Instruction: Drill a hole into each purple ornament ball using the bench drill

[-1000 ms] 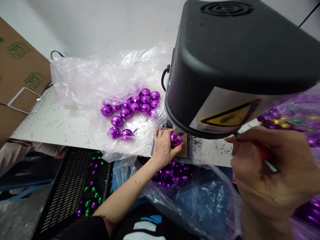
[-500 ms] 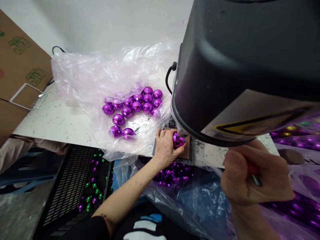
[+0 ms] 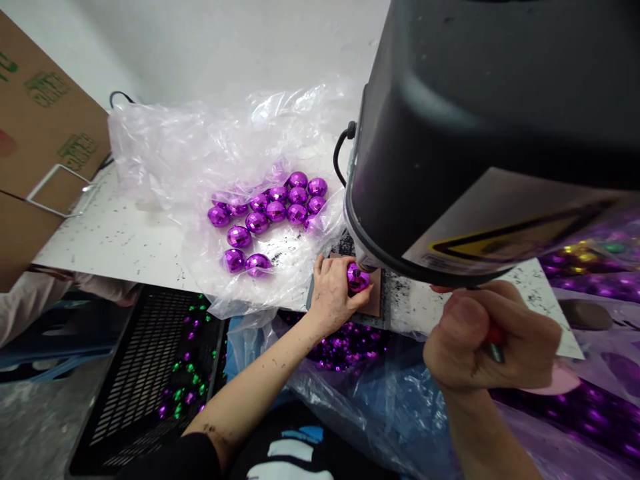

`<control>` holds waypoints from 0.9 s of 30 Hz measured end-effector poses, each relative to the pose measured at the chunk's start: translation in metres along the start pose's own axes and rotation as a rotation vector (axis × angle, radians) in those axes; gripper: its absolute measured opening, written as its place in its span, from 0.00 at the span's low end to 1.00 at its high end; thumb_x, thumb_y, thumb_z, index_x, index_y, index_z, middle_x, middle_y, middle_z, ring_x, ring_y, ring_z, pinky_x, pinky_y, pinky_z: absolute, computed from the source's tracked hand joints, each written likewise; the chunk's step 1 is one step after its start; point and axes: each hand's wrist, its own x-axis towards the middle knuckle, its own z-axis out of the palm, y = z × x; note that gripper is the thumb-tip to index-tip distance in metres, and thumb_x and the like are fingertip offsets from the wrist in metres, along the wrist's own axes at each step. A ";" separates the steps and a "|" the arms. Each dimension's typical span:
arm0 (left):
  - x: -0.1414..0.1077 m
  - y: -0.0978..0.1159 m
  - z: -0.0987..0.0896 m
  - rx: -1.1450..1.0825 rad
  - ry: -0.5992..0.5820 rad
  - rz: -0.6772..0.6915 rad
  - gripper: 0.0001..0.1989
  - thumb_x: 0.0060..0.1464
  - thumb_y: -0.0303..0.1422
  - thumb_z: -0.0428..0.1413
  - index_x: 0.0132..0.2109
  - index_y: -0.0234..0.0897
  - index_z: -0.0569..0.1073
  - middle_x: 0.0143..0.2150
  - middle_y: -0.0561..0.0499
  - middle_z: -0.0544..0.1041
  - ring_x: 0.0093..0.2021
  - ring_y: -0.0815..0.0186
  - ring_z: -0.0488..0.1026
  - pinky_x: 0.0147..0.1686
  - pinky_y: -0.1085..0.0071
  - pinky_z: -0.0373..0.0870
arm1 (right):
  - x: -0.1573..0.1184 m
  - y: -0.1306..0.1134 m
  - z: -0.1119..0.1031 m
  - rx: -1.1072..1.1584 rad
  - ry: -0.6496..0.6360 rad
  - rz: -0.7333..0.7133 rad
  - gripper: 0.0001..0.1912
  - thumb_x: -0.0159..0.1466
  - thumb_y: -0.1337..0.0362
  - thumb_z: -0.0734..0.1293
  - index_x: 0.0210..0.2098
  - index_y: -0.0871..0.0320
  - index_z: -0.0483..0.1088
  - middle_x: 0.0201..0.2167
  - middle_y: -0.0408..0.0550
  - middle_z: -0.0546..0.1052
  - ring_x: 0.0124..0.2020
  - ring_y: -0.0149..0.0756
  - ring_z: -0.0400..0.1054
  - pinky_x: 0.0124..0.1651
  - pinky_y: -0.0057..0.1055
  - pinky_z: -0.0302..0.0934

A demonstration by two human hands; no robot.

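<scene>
Under the nose of a black machine (image 3: 450, 133), my left hand (image 3: 334, 293) grips a shiny purple ball (image 3: 358, 279) between thumb and fingers, over a small brown board (image 3: 371, 303). A dark hole or tip shows at the top of the ball. My right hand (image 3: 493, 337) is wrapped round a red handle (image 3: 495, 333) with a metal end, at the lower right of the machine. Several faceted purple balls (image 3: 276, 211) lie left of the machine on clear plastic (image 3: 165, 153), some partly covered by it.
A cardboard box (image 3: 45, 127) stands at the left on the white table (image 3: 125, 240). Below are a black crate (image 3: 135, 373) with green and purple beads and a bag of purple beads (image 3: 345, 347). More beads (image 3: 595, 420) lie at right. Another person's sleeve (image 3: 30, 300) shows at left.
My right hand has moved left and slightly up with the red handle. My left hand stays on the ball. The whole view has shifted slightly.
</scene>
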 end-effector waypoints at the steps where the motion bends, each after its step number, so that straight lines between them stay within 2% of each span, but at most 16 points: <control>1: 0.000 0.000 0.000 0.008 0.006 0.005 0.17 0.55 0.38 0.63 0.49 0.39 0.71 0.48 0.44 0.77 0.53 0.52 0.71 0.64 0.47 0.58 | 0.000 0.000 0.000 0.009 0.005 -0.014 0.13 0.63 0.70 0.63 0.22 0.60 0.63 0.18 0.41 0.62 0.23 0.26 0.62 0.25 0.27 0.53; 4: 0.000 0.001 0.000 0.019 0.019 0.009 0.17 0.55 0.37 0.63 0.49 0.39 0.71 0.48 0.45 0.77 0.52 0.52 0.72 0.66 0.47 0.57 | -0.007 0.006 -0.001 -0.016 0.007 -0.032 0.13 0.64 0.68 0.63 0.23 0.61 0.64 0.20 0.42 0.64 0.26 0.25 0.63 0.27 0.25 0.51; 6: 0.001 0.002 -0.001 0.020 0.030 0.017 0.18 0.55 0.37 0.63 0.50 0.39 0.70 0.48 0.45 0.77 0.52 0.53 0.72 0.67 0.47 0.55 | -0.016 0.015 -0.002 -0.061 -0.031 -0.034 0.10 0.65 0.67 0.62 0.27 0.61 0.67 0.25 0.43 0.69 0.28 0.24 0.64 0.28 0.24 0.51; 10: 0.001 0.002 -0.001 0.033 0.047 0.034 0.19 0.55 0.36 0.63 0.52 0.39 0.69 0.48 0.46 0.77 0.51 0.54 0.72 0.67 0.48 0.55 | -0.038 0.036 -0.002 -0.099 -0.110 -0.069 0.04 0.64 0.67 0.64 0.33 0.61 0.70 0.32 0.46 0.74 0.31 0.26 0.67 0.32 0.25 0.58; 13: 0.001 0.002 -0.001 0.051 0.055 0.040 0.19 0.55 0.36 0.63 0.51 0.39 0.69 0.49 0.46 0.77 0.52 0.55 0.72 0.66 0.50 0.57 | -0.037 0.035 -0.007 -0.093 -0.099 -0.069 0.04 0.64 0.67 0.65 0.33 0.61 0.70 0.31 0.46 0.74 0.33 0.28 0.68 0.34 0.26 0.61; 16: 0.001 0.002 -0.001 0.064 0.063 0.046 0.20 0.54 0.37 0.64 0.51 0.39 0.68 0.50 0.45 0.76 0.53 0.54 0.71 0.65 0.50 0.57 | -0.011 0.017 -0.014 -0.103 -0.082 -0.035 0.09 0.66 0.65 0.64 0.32 0.62 0.72 0.26 0.44 0.71 0.27 0.23 0.65 0.29 0.23 0.56; 19: 0.001 0.002 -0.001 0.050 0.062 0.054 0.20 0.53 0.37 0.65 0.51 0.39 0.68 0.49 0.46 0.75 0.53 0.54 0.70 0.65 0.50 0.58 | 0.032 -0.003 -0.018 -0.115 -0.025 0.034 0.14 0.67 0.60 0.65 0.31 0.64 0.73 0.21 0.41 0.67 0.22 0.17 0.57 0.26 0.22 0.50; 20: 0.002 0.001 -0.001 0.045 0.060 0.056 0.20 0.54 0.36 0.65 0.51 0.39 0.68 0.48 0.46 0.75 0.52 0.54 0.70 0.65 0.50 0.57 | 0.046 -0.006 -0.017 -0.104 -0.089 0.069 0.16 0.68 0.58 0.64 0.30 0.64 0.72 0.21 0.41 0.65 0.23 0.17 0.57 0.28 0.22 0.50; 23: 0.003 0.001 -0.001 0.031 0.037 0.071 0.21 0.55 0.37 0.65 0.52 0.39 0.68 0.47 0.47 0.75 0.52 0.55 0.71 0.67 0.48 0.53 | 0.079 -0.007 -0.010 -0.100 -0.099 0.131 0.24 0.69 0.50 0.61 0.28 0.66 0.68 0.21 0.40 0.59 0.25 0.16 0.53 0.31 0.24 0.46; 25: 0.002 0.000 -0.005 0.008 0.028 0.082 0.21 0.56 0.38 0.64 0.53 0.39 0.67 0.48 0.47 0.75 0.52 0.55 0.71 0.67 0.47 0.52 | 0.090 0.000 -0.004 -0.120 -0.087 0.121 0.28 0.69 0.46 0.59 0.28 0.66 0.66 0.22 0.39 0.56 0.25 0.15 0.50 0.31 0.25 0.43; 27: -0.006 -0.001 -0.014 -0.027 0.031 0.080 0.23 0.57 0.40 0.63 0.55 0.38 0.66 0.49 0.46 0.75 0.51 0.55 0.70 0.63 0.49 0.59 | 0.094 0.010 0.000 -0.122 -0.096 0.098 0.30 0.68 0.43 0.57 0.29 0.66 0.67 0.22 0.39 0.57 0.26 0.15 0.50 0.32 0.26 0.41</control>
